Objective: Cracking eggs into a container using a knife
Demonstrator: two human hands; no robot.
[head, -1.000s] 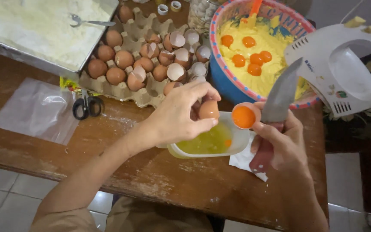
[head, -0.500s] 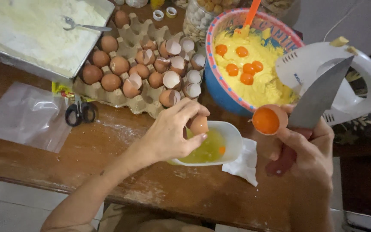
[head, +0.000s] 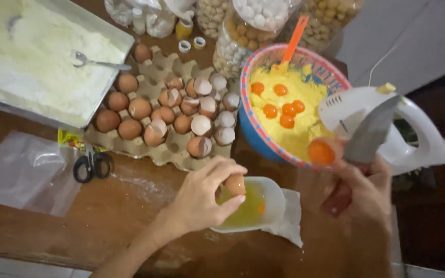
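My left hand (head: 202, 198) pinched a brown eggshell half (head: 235, 184) over the small white dish (head: 274, 203) on the flour-dusted brown wooden bench (head: 130, 206); my right hand (head: 361, 193) gripped a steel knife (head: 369, 131) and yolk-filled shell (head: 321, 152).

Warm, fairly dim indoor light falls from above, leaving the table (head: 130, 216) brown and muted, with soft shadows under the left hand (head: 202, 198) and the bowl (head: 256, 139). The whole view is slightly soft, and the knife (head: 369, 134) and right hand (head: 359, 193) are smeared by motion blur. The flour (head: 32, 56) at top left is nearly washed out, while the far right falls into darkness.
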